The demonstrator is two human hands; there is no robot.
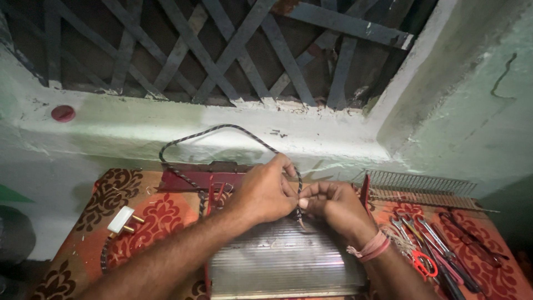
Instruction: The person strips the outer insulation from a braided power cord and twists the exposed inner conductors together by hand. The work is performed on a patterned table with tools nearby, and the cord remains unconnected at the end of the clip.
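Table covered by red patterned cloth [161, 219], set against pale green wall under barred window [222, 50]. Ribbed metal reflector [283, 261] laid at centre. Above its far edge, left hand [266, 191] and right hand [333, 205] brought together, fingers pinched on braided cord [222, 129]. Cord looped behind reflector; white plug [121, 219] left of it, hand tools [438, 250] right.

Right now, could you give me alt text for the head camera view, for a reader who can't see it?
Two bare hands, left hand and right hand, pinch a black braided fabric cord over a ribbed shiny metal reflector panel. A white plug lies left; pliers and screwdrivers lie right on a red patterned cloth.
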